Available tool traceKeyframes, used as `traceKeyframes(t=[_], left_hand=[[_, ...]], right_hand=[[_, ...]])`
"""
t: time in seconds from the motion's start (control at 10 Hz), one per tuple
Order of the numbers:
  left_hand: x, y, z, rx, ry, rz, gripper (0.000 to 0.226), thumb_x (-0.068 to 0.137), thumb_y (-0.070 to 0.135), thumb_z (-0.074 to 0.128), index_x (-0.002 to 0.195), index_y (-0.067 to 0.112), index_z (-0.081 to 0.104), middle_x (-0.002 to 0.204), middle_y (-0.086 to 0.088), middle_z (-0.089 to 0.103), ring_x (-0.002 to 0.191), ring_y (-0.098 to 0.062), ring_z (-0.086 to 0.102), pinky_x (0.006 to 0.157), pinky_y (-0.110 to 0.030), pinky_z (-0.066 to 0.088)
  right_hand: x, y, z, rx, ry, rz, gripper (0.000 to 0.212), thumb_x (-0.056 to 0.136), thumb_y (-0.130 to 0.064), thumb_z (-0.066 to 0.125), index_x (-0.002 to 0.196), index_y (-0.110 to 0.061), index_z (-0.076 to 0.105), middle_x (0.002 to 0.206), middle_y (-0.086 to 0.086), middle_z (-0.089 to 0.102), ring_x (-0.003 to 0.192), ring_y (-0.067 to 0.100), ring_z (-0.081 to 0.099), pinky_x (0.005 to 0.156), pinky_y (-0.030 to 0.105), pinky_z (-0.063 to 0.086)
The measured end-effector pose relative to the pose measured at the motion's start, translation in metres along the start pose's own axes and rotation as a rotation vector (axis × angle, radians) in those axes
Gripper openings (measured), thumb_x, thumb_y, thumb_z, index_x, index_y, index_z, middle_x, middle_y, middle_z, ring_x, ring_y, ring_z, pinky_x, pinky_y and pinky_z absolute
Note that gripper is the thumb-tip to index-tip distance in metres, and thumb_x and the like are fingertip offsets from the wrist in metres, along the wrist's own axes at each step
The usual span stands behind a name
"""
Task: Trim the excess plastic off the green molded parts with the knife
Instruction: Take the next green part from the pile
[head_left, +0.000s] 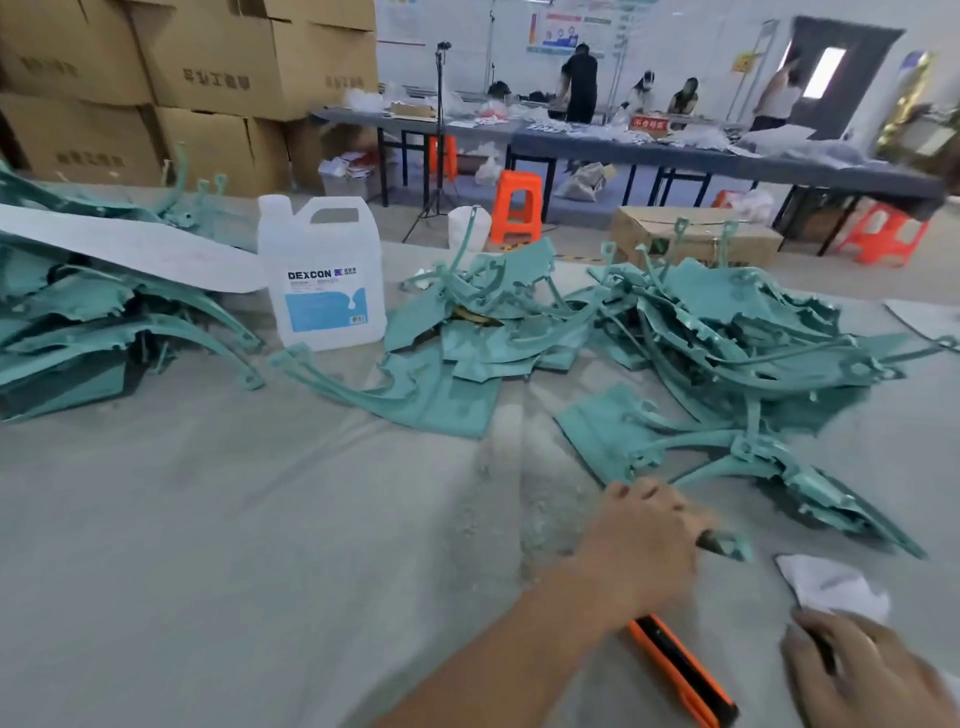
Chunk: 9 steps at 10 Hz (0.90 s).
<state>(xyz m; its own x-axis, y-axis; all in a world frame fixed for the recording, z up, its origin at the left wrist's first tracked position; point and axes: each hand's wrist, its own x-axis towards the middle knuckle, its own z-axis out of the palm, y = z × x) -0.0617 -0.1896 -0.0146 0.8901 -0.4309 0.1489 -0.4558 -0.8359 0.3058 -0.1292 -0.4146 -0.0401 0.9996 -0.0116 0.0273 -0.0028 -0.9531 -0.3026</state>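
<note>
Left grip (644, 540) curled round thin curved green molded part (748, 449); right grip (862, 670) blurred, state unclear

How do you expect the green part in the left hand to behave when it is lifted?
The green part looks thin, with long curved arms, so it will probably flex and feel light. Its ragged edges lie by the pile, so it may snag there.

My left hand (639, 545) covers the knife's (680, 670) front, so I cannot tell whether it grips it. My right hand (862, 675) is blurred and cut off at the view's bottom right corner. The parts pile (78, 322) at the surface's left edge runs out of view. Distant people (579, 83) are blurred.
</note>
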Motion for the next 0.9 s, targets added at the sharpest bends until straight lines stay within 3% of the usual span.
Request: traceKeyframes(t=[0.1, 0.2, 0.3, 0.4, 0.5, 0.6, 0.7, 0.8, 0.9], left_hand=[[-0.011, -0.008, -0.005, 0.013, 0.218, -0.046, 0.023, 0.097, 0.018, 0.051, 0.119, 0.017, 0.057, 0.116, -0.010, 0.067, 0.111, -0.032, 0.058, 0.093, -0.043, 0.038], [-0.037, -0.036, -0.027, -0.113, 0.427, -0.149, 0.016, 0.099, 0.017, 0.051, 0.113, 0.018, 0.059, 0.097, -0.006, 0.069, 0.088, -0.029, 0.063, 0.081, -0.040, 0.048], [-0.079, -0.070, -0.061, -0.190, 0.667, -0.301, 0.009, 0.101, 0.020, 0.054, 0.104, 0.020, 0.062, 0.072, 0.007, 0.060, 0.058, -0.008, 0.052, 0.059, -0.017, 0.041], [-0.126, -0.103, -0.091, -0.347, 0.777, -0.407, 0.010, 0.096, 0.030, 0.054, 0.101, 0.035, 0.061, 0.074, 0.011, 0.068, 0.065, -0.002, 0.060, 0.058, -0.017, 0.039], [-0.175, -0.142, -0.112, -0.506, 0.814, -0.454, 0.017, 0.092, 0.017, 0.061, 0.098, 0.033, 0.066, 0.086, 0.014, 0.073, 0.072, 0.000, 0.065, 0.068, -0.018, 0.050], [-0.210, -0.183, -0.123, -0.486, 0.943, -0.687, 0.029, 0.091, 0.011, 0.069, 0.109, 0.034, 0.061, 0.102, 0.009, 0.069, 0.084, -0.011, 0.068, 0.077, -0.031, 0.050], [-0.232, -0.202, -0.117, -0.461, 1.116, -0.960, 0.040, 0.088, 0.024, 0.074, 0.122, 0.027, 0.052, 0.109, 0.001, 0.061, 0.094, -0.024, 0.065, 0.080, -0.033, 0.045], [-0.234, -0.192, -0.102, -0.402, 1.110, -0.961, 0.053, 0.086, 0.026, 0.077, 0.130, 0.020, 0.049, 0.123, -0.008, 0.056, 0.106, -0.023, 0.057, 0.092, -0.036, 0.044], [-0.225, -0.174, -0.090, -0.138, 1.019, -1.003, 0.056, 0.083, 0.025, 0.078, 0.132, 0.018, 0.053, 0.139, -0.014, 0.046, 0.130, -0.033, 0.040, 0.108, -0.050, 0.030]], right_hand=[[0.005, -0.006, -0.004, 0.036, -0.021, 0.039, 0.037, 0.095, -0.013, 0.068, 0.129, 0.002, 0.064, 0.127, 0.020, 0.062, 0.119, 0.039, 0.056, 0.092, 0.034, 0.038], [-0.003, -0.018, -0.015, 0.118, -0.010, 0.149, 0.047, 0.096, -0.020, 0.066, 0.137, 0.002, 0.056, 0.132, 0.023, 0.057, 0.121, 0.039, 0.054, 0.082, 0.010, 0.031], [-0.013, -0.038, -0.015, 0.193, 0.146, 0.151, 0.049, 0.091, -0.024, 0.071, 0.133, -0.003, 0.060, 0.131, 0.024, 0.058, 0.121, 0.041, 0.055, 0.093, 0.011, 0.034], [-0.022, -0.053, -0.013, 0.117, 0.323, 0.143, 0.040, 0.091, -0.042, 0.055, 0.116, -0.016, 0.072, 0.125, 0.015, 0.065, 0.117, 0.041, 0.058, 0.101, 0.044, 0.046], [-0.018, -0.042, -0.022, 0.070, 0.170, 0.151, 0.081, 0.075, -0.069, 0.043, 0.134, -0.016, 0.061, 0.138, 0.017, 0.052, 0.125, 0.041, 0.049, 0.092, 0.023, 0.037], [-0.020, -0.038, -0.029, 0.091, 0.181, 0.149, 0.090, 0.070, -0.075, 0.045, 0.136, -0.015, 0.055, 0.137, 0.020, 0.049, 0.127, 0.040, 0.047, 0.101, 0.043, 0.038], [-0.024, -0.045, -0.018, 0.164, 0.171, 0.103, 0.090, 0.072, -0.079, 0.043, 0.126, -0.010, 0.062, 0.128, 0.021, 0.059, 0.120, 0.041, 0.053, 0.098, 0.044, 0.040], [-0.037, -0.065, 0.005, 0.106, 0.290, 0.020, 0.065, 0.090, -0.063, 0.039, 0.103, -0.014, 0.078, 0.106, 0.015, 0.072, 0.097, 0.036, 0.063, 0.089, 0.043, 0.043], [-0.046, -0.107, 0.030, 0.078, 0.408, -0.064, 0.046, 0.087, -0.050, 0.050, 0.087, -0.015, 0.081, 0.088, 0.012, 0.074, 0.085, 0.037, 0.064, 0.080, 0.049, 0.048]])
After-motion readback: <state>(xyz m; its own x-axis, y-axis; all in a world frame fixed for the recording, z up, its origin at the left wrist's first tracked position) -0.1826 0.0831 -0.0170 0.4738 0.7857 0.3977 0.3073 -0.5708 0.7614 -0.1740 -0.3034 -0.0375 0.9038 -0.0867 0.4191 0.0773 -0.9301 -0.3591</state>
